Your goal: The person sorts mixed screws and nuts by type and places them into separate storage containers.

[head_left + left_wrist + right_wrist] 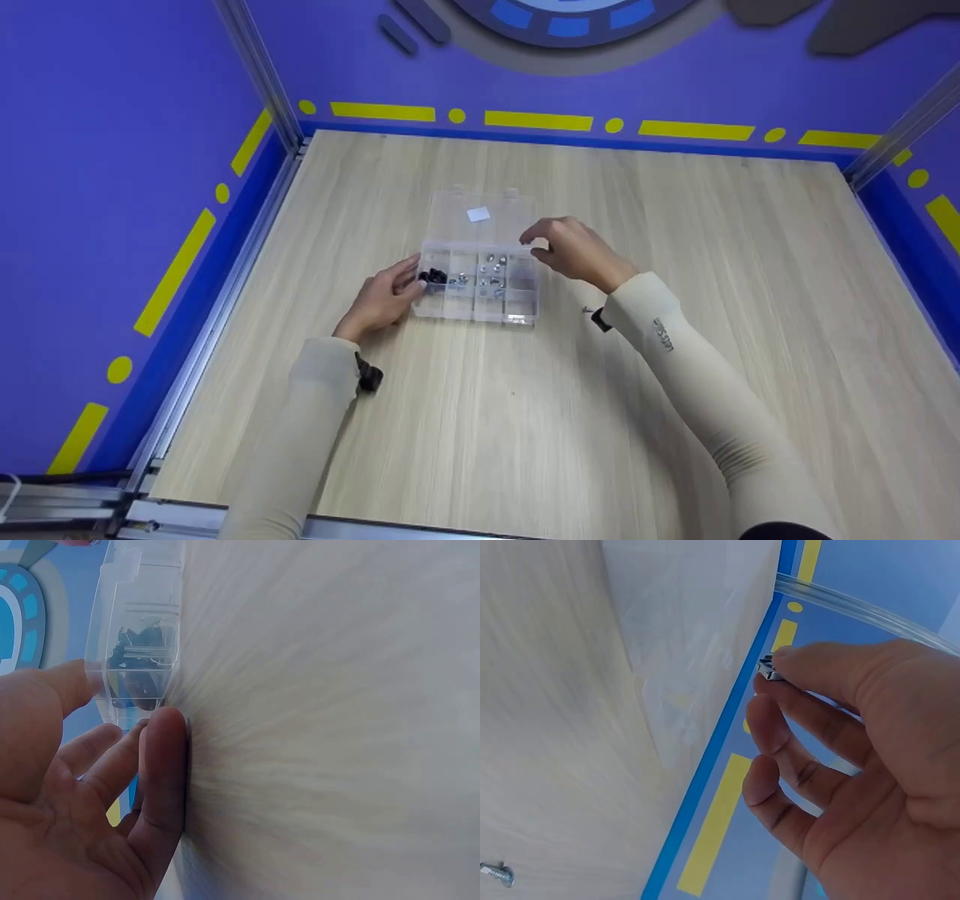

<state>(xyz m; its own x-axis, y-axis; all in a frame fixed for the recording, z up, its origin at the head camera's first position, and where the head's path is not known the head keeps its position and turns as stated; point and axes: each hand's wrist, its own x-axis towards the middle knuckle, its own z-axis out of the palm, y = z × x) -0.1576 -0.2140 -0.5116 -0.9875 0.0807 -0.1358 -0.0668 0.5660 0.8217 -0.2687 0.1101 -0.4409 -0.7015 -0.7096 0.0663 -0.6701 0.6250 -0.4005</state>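
A clear plastic compartment box (475, 318) lies on the table with its lid folded back. My left hand (381, 298) holds the box's left side, thumb at the rim and fingers along the wall; the left wrist view shows this hand (97, 780) too. Black pieces (433, 277) fill a left compartment, and small silvery hardware pieces (493, 282) lie in the middle ones. Above the box's back right corner, my right hand (577, 250) pinches a small silvery metal piece (769, 668) between thumb and index finger. Its other fingers are loosely bent.
A screw (498, 873) lies on the wooden table (465, 420), to the right of the box. On the open lid (450, 214) is a small white label (478, 214). Blue panels (135, 150) with metal rails (259, 71) enclose the table's back and sides.
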